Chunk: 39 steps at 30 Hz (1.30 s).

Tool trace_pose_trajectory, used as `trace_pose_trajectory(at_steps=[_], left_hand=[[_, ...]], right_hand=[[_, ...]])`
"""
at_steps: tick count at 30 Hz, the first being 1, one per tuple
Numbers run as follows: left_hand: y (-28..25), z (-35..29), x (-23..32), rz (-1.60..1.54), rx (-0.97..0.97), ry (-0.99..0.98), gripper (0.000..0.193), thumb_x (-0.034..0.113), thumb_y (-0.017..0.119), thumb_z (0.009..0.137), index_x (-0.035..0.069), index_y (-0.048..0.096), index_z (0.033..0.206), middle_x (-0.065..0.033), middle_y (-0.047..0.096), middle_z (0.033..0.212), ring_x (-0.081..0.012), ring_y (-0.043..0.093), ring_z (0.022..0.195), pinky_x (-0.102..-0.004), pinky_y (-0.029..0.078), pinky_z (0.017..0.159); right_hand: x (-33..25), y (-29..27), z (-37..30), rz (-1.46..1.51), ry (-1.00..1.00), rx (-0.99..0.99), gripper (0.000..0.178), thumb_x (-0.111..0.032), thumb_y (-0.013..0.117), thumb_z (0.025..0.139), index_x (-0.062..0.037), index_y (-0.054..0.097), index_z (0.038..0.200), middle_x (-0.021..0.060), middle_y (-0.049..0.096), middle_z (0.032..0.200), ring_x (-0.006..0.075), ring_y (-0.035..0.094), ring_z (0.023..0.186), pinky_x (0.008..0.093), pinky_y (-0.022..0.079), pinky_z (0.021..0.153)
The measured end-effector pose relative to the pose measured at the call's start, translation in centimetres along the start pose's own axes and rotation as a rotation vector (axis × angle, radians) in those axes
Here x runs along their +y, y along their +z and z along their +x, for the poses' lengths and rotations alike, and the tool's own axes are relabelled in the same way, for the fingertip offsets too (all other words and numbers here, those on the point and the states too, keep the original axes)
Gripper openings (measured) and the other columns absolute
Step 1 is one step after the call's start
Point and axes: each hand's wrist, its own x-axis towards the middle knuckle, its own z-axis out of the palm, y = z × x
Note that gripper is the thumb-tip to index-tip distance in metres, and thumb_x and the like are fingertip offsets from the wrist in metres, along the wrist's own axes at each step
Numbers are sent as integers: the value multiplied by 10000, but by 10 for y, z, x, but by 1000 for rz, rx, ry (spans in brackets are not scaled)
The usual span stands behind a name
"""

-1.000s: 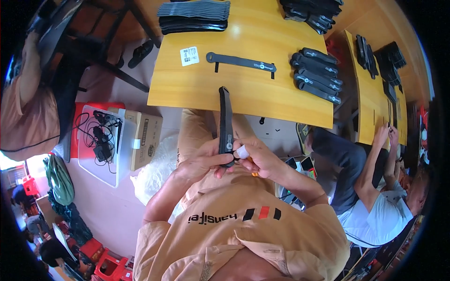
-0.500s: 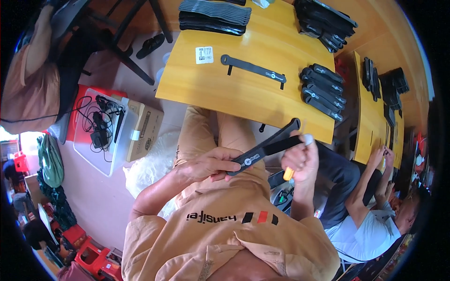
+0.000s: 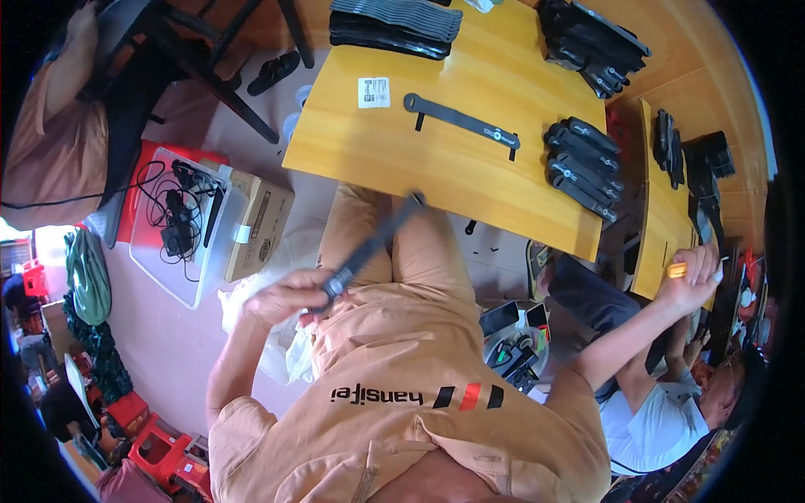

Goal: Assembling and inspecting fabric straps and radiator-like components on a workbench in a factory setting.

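Observation:
My left hand (image 3: 289, 295) is closed on the lower end of a black hook-and-loop strap (image 3: 369, 251), which slants up over my lap and is blurred by motion. My right hand (image 3: 694, 285) is stretched far to the right in a fist, by the second table. A small tool with an orange handle (image 3: 677, 270) sticks out of that fist; the rest of it is mostly hidden. Something white covers a fingertip of this hand. A dark strip (image 3: 711, 220) lies right beside the fist, and I cannot tell whether the hand touches it.
On the yellow table (image 3: 352, 151) are a single strap (image 3: 461, 120), a white label (image 3: 374, 92), strap bundles (image 3: 583, 168) and more stacks (image 3: 394, 29). A co-worker (image 3: 654, 427) sits at right. Left stands a clear bin of cables (image 3: 172, 285) by a cardboard box (image 3: 260, 230).
My hands have moved apart: the right with the orange-handled tool went far right, the left went left with the strap. The dark band that ran between them no longer spans the gap.

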Motion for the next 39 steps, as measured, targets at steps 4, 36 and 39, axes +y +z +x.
trace_pose_trajectory(at_steps=[4,36,39], left_hand=[[-10,17,21,-192,180,355,318,222,556,839,-30,541,1032,-47,559,698,-89,498,551,-196,390,470],[-22,111,55,479,1229,636,264,121,655,782,-7,528,975,-40,535,653,-76,504,505,-211,398,437],[15,106,59,522,1143,851,261,144,623,812,1,563,1023,-47,597,786,-78,557,709,-203,432,593]], right_hand=[[5,0,-19,-251,85,-81,201,-184,499,838,-93,394,693,-9,304,455,79,273,353,202,265,289],[124,41,-58,-1654,-82,-191,122,92,612,662,9,587,748,30,573,681,29,509,586,174,377,496],[136,44,-60,-1537,-58,-312,145,105,592,639,4,594,743,62,598,700,92,560,604,195,403,510]])
